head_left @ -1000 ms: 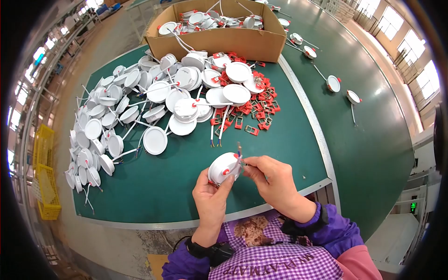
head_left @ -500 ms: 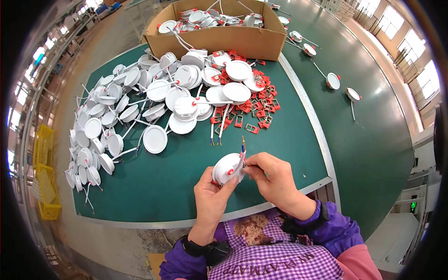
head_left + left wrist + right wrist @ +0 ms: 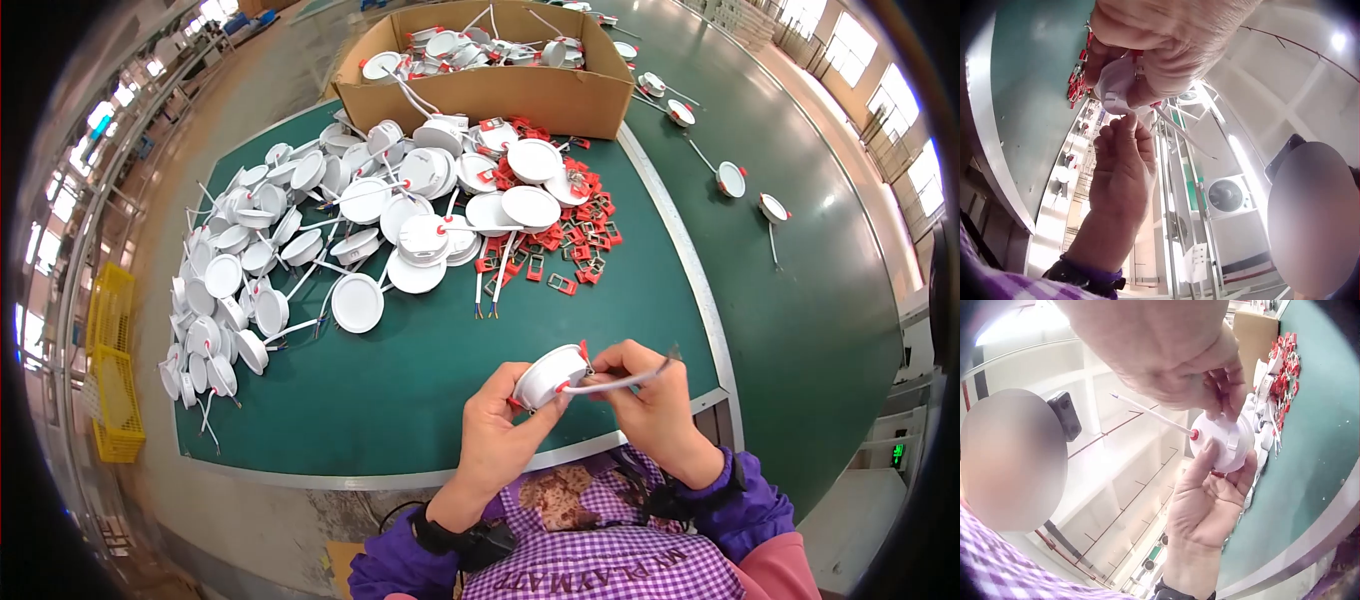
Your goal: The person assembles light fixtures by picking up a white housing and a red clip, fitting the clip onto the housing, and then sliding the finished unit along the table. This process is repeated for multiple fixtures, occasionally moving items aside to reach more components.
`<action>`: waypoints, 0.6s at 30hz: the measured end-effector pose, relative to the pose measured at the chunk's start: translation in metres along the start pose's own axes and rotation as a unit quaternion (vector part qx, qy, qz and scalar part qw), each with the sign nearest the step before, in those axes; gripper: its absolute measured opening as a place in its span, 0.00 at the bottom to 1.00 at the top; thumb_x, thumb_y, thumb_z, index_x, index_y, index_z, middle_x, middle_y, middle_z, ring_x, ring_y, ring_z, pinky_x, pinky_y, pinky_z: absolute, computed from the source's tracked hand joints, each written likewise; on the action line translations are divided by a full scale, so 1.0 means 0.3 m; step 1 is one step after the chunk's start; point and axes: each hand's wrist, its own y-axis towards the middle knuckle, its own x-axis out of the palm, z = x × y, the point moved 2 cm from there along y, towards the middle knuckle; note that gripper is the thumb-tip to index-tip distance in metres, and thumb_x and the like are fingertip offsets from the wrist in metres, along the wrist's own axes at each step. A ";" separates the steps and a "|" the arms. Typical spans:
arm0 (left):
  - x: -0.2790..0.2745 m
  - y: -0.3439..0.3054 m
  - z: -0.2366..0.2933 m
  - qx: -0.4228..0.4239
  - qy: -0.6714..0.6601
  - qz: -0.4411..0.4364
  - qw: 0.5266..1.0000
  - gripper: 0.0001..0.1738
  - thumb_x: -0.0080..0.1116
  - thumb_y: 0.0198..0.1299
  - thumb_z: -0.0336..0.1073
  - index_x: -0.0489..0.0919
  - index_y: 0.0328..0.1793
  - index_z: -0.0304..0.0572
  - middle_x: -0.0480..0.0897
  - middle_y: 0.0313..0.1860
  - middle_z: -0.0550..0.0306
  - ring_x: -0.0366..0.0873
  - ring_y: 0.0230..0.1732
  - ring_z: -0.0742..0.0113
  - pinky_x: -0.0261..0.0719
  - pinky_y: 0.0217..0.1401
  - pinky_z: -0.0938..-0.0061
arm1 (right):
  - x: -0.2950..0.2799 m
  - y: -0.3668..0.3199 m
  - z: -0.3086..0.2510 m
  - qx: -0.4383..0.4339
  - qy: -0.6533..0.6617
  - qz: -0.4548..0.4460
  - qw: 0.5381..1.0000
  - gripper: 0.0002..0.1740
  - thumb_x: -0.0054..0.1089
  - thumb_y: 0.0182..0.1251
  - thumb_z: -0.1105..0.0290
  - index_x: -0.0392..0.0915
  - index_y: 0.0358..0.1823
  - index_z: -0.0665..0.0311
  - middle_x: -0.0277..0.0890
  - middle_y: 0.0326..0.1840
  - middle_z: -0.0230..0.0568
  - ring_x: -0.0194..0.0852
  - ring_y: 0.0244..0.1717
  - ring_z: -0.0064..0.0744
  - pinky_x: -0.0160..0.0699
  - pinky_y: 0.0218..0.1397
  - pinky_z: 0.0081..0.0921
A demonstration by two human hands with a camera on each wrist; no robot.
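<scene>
My left hand [image 3: 512, 400] grips a round white lamp [image 3: 548, 376] from below, just above the table's near edge. My right hand [image 3: 618, 368] pinches the lamp's right rim by a red clip [image 3: 583, 349]. The lamp's white wire [image 3: 630, 380] runs right across my right fingers. In the left wrist view the left hand [image 3: 1166, 37] cups the lamp [image 3: 1115, 84] and the right hand [image 3: 1121, 164] reaches up to it. In the right wrist view the right hand [image 3: 1204, 375] pinches the top of the lamp [image 3: 1224, 442], the left hand [image 3: 1209, 503] supports it, and the wire [image 3: 1150, 415] sticks out to the left.
A heap of white lamps [image 3: 330, 215] covers the green table [image 3: 420, 350] at the left and middle. Loose red clips [image 3: 575, 240] lie to its right. A cardboard box [image 3: 500, 95] of lamps stands behind. Several lamps [image 3: 730, 180] lie on the belt at the right. Yellow crates [image 3: 115, 370] stand at far left.
The lamp has moved right and tipped over, and its wire has swung from pointing up to pointing right. Both hands shifted right with it.
</scene>
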 end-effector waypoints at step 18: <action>0.048 0.084 0.008 -0.069 0.088 -0.145 0.983 0.28 0.65 0.52 0.29 0.69 0.59 0.34 0.75 0.55 0.52 0.75 0.53 0.67 0.74 0.55 0.70 | -0.154 -0.001 0.204 0.195 0.319 -0.077 0.924 0.17 0.58 0.62 0.75 0.69 0.52 0.67 0.75 0.37 0.37 0.77 0.29 0.25 0.78 0.32 0.21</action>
